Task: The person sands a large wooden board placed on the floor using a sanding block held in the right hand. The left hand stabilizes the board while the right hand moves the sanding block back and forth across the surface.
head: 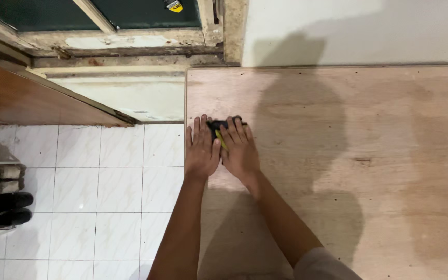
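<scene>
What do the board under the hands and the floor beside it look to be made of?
Board: apparently plywood, bare and matte, with visible grain, blotches and small dark knots. Floor: glazed-looking white tiles, marbled, with dark grout lines. Both hands press a small black-and-yellow object; material unclear.

small yellow-and-black label (173,6) at top edge, on dark green window pane (146,13)

Black-yellow block (219,129), pale pink-brown plywood (338,155), white marbled tiles (99,192)
</scene>
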